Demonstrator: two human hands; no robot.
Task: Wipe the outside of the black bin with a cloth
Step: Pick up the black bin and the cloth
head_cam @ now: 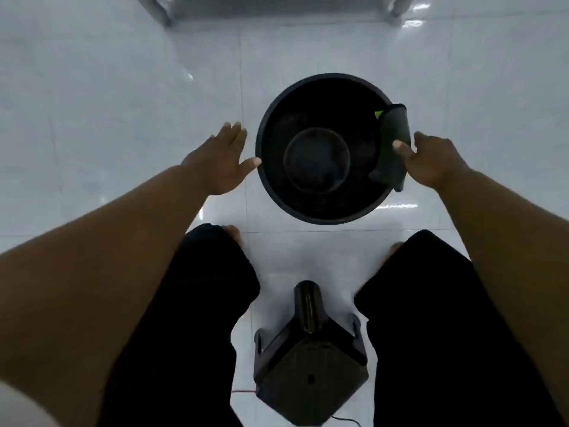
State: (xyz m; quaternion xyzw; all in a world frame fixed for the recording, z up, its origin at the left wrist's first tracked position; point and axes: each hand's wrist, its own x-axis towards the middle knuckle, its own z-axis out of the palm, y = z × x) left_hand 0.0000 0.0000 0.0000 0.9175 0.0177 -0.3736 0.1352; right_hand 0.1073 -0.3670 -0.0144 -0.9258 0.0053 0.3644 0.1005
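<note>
A round black bin [277, 192] stands upright on the white tiled floor in front of me, its open top facing up. A dark grey cloth [392, 140] with a small green tag hangs over the bin's right rim. My right hand [431, 163] is at the bin's right side, its thumb pressed on the cloth and its fingers curled behind it. My left hand [221, 158] is spread open just left of the bin, with the thumb tip touching the left rim.
My two legs in black trousers frame a small black stool [311, 365] below me, with thin cables beside it. White furniture legs [160, 10] stand at the far edge of the glossy floor.
</note>
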